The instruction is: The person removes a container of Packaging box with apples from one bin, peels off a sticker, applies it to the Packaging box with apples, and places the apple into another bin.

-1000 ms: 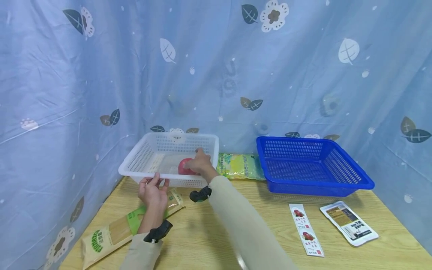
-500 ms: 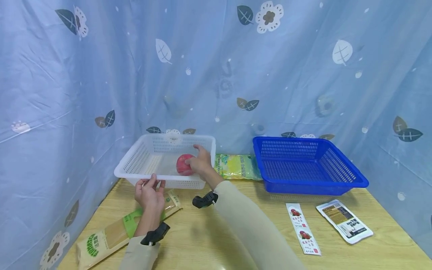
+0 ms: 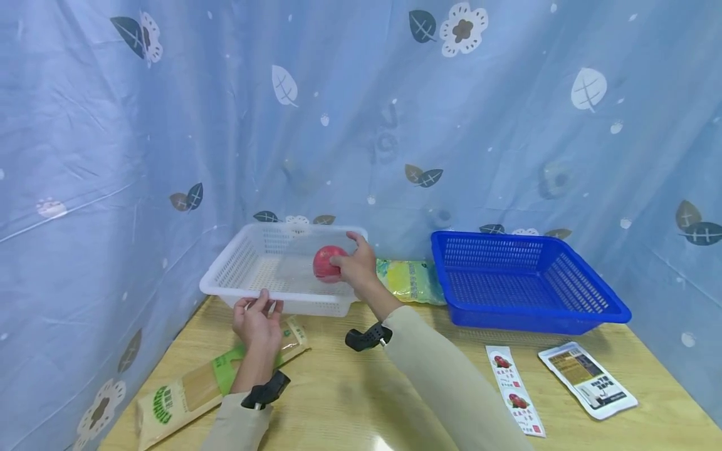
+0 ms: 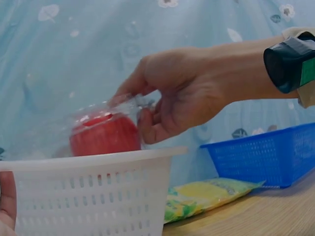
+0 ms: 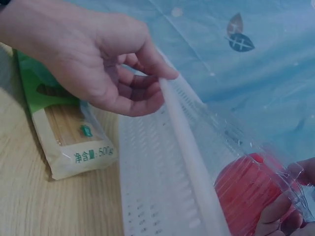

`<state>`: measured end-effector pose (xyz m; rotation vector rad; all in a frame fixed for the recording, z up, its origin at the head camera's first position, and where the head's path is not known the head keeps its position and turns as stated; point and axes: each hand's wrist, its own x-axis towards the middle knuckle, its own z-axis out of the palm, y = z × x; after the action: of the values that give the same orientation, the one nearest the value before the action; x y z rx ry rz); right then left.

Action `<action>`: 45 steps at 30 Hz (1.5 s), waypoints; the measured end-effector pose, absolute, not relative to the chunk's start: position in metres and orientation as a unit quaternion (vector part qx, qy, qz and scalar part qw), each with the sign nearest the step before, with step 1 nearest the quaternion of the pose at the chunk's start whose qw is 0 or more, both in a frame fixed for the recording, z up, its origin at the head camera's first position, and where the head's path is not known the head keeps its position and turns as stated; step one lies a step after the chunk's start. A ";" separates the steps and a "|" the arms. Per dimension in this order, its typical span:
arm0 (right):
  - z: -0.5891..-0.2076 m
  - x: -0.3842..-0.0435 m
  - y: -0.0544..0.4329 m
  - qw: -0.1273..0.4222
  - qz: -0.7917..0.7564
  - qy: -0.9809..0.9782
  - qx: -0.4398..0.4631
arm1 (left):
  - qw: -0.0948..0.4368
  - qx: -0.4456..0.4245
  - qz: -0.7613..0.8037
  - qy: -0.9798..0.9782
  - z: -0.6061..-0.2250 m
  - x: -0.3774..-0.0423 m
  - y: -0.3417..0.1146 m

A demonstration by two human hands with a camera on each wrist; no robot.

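My left hand (image 3: pixel 259 322) pinches the near rim of a white plastic basket (image 3: pixel 217 266), thumb on top and fingers beneath. A red apple (image 3: pixel 327 264), wrapped in a clear plastic bag (image 5: pixel 236 128), is raised to the rim level at the basket's right side. My right hand (image 3: pixel 360 263) grips the wrapping beside the apple, as the left wrist view shows; there the near wall hides the apple's lower part. Most of the right hand falls outside the right wrist view, where only its fingertips (image 5: pixel 275 214) show around the plastic.
A blue basket (image 3: pixel 530 316) stands at the right, with a yellow-green packet (image 3: pixel 407 280) between the two baskets. A noodle package (image 3: pixel 188 398) lies at the front left. Right of centre lie a sachet strip (image 3: pixel 514 389) and a silver-edged pouch (image 3: pixel 588 380). A curtain hangs behind.
My right hand has lifted the wrapped apple from the basket's floor, upward and to the right. My left hand stays on the near rim.
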<state>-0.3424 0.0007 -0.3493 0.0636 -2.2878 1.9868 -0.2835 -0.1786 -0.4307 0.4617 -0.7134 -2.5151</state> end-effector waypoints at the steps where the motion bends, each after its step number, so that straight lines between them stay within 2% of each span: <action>1: -0.348 -0.341 0.003 0.056 0.657 -0.752 0.021 | 0.241 0.169 -0.919 -0.261 -0.431 -0.283 -0.178; 14: -0.332 -0.329 0.036 0.071 0.705 -0.706 0.003 | 0.241 0.162 -0.916 -0.277 -0.431 -0.284 -0.176; 32: -0.317 -0.279 0.082 0.007 0.796 -0.604 0.048 | 0.236 0.164 -0.920 -0.266 -0.428 -0.282 -0.176; 45: -0.321 -0.251 0.129 0.012 0.787 -0.615 0.050 | 0.238 0.155 -0.924 -0.257 -0.428 -0.282 -0.177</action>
<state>-0.2508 0.1294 -0.3209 0.1548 -1.9185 2.4528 -0.2819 -0.1768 -0.4276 0.4246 -0.7034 -2.5305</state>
